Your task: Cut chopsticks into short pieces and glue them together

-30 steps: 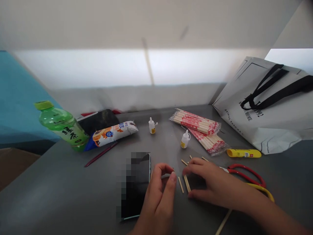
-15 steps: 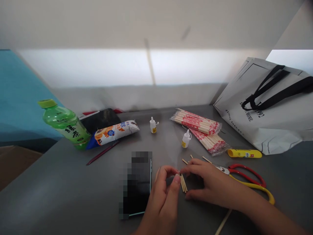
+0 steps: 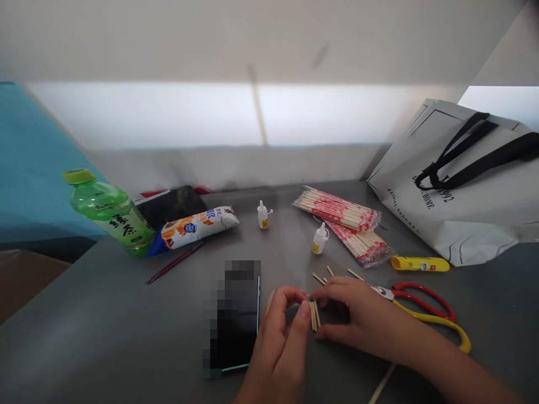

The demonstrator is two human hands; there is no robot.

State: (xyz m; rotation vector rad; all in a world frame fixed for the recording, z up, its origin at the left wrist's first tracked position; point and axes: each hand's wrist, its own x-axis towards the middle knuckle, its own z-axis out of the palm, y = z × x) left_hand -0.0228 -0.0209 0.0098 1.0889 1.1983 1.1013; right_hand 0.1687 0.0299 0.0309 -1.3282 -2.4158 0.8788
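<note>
Several short pale wooden sticks (image 3: 314,318) lie side by side on the grey table between my hands. My left hand (image 3: 281,334) is closed, its thumb and forefinger pressed on the left side of the bundle near the upper ends. From the right, my right hand (image 3: 362,315) curls about the rightmost stick, forefinger at its upper end and thumb at its lower end. More cut sticks (image 3: 319,278) poke out beyond the right hand, which partly hides them. Behind that wrist lie scissors (image 3: 425,303) with red and yellow handles, blades mostly hidden.
A phone (image 3: 236,325) lies left of my hands. Two small white glue bottles (image 3: 320,240) stand farther back, near packs of wooden sticks (image 3: 339,207). A yellow tube (image 3: 421,264), a white bag (image 3: 458,179), a green bottle (image 3: 109,213), a snack packet (image 3: 197,227) and a dark-red pen-like stick (image 3: 174,264) surround them.
The rightmost short stick has shifted slightly at its lower end, together with my right thumb, towards the left. My left hand keeps its hold; the whole view has moved a little.
</note>
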